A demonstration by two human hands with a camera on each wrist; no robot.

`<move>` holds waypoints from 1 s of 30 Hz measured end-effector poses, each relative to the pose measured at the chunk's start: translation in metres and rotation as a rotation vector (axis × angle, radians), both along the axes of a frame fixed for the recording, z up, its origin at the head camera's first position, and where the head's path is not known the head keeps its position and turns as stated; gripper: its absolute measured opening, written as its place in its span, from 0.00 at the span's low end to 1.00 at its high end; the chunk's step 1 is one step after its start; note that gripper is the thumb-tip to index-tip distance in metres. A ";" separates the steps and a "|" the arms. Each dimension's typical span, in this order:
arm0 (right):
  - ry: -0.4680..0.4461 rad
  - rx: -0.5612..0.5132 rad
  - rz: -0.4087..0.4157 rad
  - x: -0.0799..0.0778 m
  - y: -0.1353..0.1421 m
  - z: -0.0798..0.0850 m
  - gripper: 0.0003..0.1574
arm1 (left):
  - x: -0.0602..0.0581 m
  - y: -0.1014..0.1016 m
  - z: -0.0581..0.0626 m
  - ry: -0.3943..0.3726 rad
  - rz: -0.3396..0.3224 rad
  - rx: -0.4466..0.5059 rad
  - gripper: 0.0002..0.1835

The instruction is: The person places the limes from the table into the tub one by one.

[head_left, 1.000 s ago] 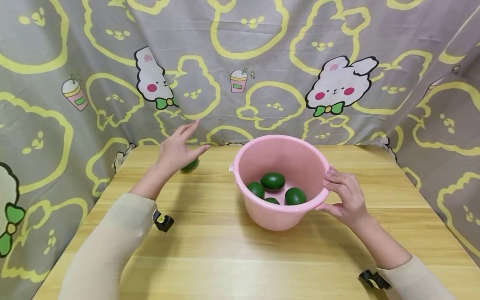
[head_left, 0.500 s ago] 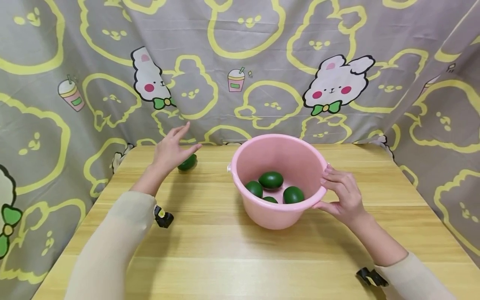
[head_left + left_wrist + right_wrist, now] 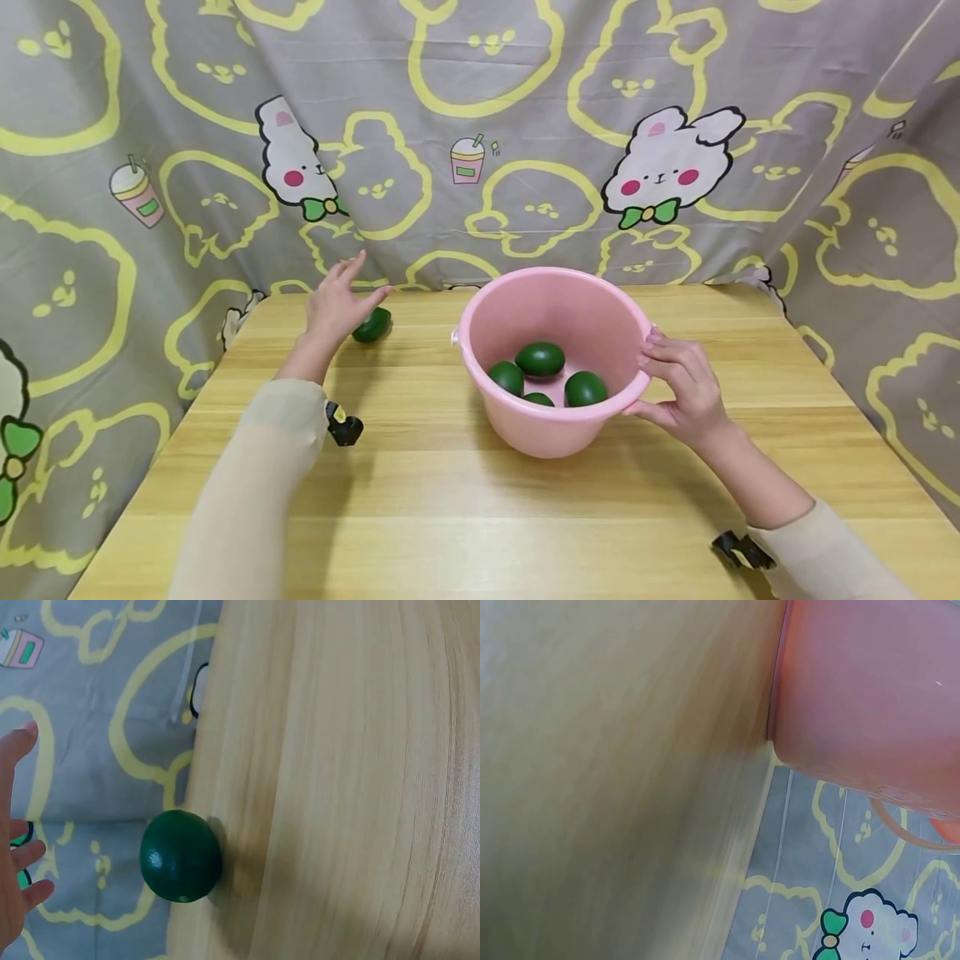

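Observation:
In the head view my left hand (image 3: 333, 308) hovers at the back left of the table, fingers spread and holding nothing. Just beside and below it, a smooth dark green oval fruit (image 3: 372, 325), much like an avocado, lies on the wood. The left wrist view shows this fruit (image 3: 181, 856) apart from the fingertips. My right hand (image 3: 686, 387) grips the right side of a pink bucket (image 3: 547, 433) at its rim, thumb lower than the fingers. Inside the bucket lie several similar green fruits (image 3: 540, 359); its front wall partly hides one.
The wooden table (image 3: 420, 517) stretches around the bucket. A grey patterned curtain (image 3: 540, 75) hangs behind it and along both sides. A bucket handle (image 3: 907, 836) shows in the right wrist view. Each wrist carries a small black camera mount (image 3: 345, 425).
My left hand has shifted left, so more of the lone fruit shows beside it. My right hand keeps its hold on the bucket. The head view has drifted slightly.

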State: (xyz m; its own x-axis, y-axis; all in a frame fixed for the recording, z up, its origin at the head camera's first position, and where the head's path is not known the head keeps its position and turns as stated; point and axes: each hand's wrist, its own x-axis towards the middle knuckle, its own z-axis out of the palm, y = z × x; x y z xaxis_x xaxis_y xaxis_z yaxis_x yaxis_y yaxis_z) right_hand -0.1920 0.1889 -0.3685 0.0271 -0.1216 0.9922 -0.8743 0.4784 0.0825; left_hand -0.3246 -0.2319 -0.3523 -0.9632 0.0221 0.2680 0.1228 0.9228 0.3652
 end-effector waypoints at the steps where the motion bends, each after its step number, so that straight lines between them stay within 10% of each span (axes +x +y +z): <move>1: 0.000 0.000 0.000 0.000 0.000 0.000 0.39 | -0.001 -0.001 -0.001 -0.013 0.007 0.001 0.45; 30: 0.015 -0.021 0.018 -0.002 0.000 -0.002 0.39 | -0.006 -0.009 -0.063 -0.254 0.071 0.010 0.49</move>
State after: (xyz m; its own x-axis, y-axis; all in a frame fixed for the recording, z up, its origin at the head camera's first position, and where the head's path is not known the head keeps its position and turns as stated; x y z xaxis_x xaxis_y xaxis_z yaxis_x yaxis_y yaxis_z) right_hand -0.1939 0.1893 -0.3703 0.0440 -0.1000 0.9940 -0.8815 0.4644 0.0857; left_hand -0.3307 -0.2413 -0.4152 -0.9986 -0.0498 0.0171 -0.0394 0.9220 0.3852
